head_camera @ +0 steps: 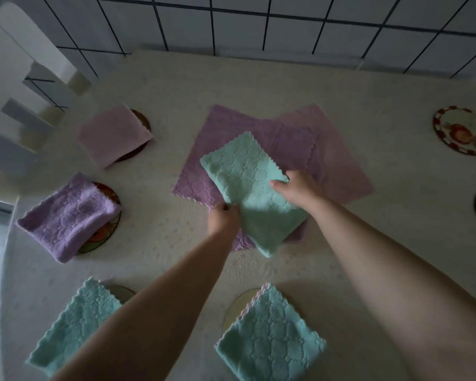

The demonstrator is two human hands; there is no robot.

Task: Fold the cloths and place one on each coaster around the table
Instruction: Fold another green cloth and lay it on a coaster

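Under folded cloths (69, 218), half-hidden coasters (109, 215)

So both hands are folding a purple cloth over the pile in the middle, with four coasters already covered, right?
Not quite: the head view shows the cloth held by the left hand and right hand is green, not purple. The rest holds.

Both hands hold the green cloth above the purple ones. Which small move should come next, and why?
Probably carry the green cloth, which the left hand and right hand grip and which looks already folded, to the bare coaster at the far right. Four coasters on the left and near side already carry cloths.
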